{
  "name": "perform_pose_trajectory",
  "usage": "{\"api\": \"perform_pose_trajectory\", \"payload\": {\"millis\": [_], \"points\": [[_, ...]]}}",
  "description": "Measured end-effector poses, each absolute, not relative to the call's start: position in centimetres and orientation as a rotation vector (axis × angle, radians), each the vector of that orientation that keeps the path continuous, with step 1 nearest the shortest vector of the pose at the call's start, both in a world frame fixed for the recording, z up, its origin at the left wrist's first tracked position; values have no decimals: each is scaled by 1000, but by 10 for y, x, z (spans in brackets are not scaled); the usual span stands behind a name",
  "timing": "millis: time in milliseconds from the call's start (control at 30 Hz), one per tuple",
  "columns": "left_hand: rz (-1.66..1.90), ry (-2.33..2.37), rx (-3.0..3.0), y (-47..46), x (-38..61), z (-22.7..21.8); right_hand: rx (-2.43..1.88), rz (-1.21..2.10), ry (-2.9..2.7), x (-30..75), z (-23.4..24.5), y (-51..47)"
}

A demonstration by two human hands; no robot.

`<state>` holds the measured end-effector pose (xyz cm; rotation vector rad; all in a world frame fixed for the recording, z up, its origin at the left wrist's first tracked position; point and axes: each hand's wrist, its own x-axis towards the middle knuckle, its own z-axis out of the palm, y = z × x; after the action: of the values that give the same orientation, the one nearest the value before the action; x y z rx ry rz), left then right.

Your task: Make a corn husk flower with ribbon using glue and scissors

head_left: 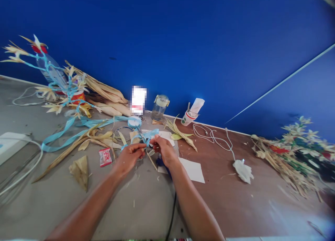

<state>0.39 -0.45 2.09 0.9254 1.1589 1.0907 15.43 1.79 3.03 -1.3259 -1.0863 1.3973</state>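
Note:
My left hand (130,158) is closed, with thumb and fingertips pinching a thin stem wrapped in light blue. Close beside it my right hand (165,149) has its fingers drawn together on a light blue ribbon (151,133), whose free end sticks up above the fingers. The exact grip point between the hands is small and partly hidden. Just beyond the hands stands a roll of blue tape (134,121), and a long blue strip (56,140) loops over the table to the left. A dark cord (171,213) passes under my right forearm.
Dried corn husks (104,91) lie by the blue wall, near a blue-stemmed husk flower arrangement (70,89). A glass jar (159,107) and a paper cup (188,118) stand at the back. A red packet (105,157), white card (192,169), cable (216,138) and white power strip (13,147) lie around.

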Motion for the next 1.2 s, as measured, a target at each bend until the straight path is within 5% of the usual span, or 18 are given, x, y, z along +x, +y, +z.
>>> {"api": "perform_pose_trajectory", "payload": {"millis": [200,867,1200], "points": [[1026,1206,1043,-4,3,13,-1343,1136,-1375,151,26,18],[1110,1236,1739,-14,2,22,-1261,1826,-768,167,21,28],[1265,1177,1092,-6,0,18,-970,1505,-865,162,40,19]]}}
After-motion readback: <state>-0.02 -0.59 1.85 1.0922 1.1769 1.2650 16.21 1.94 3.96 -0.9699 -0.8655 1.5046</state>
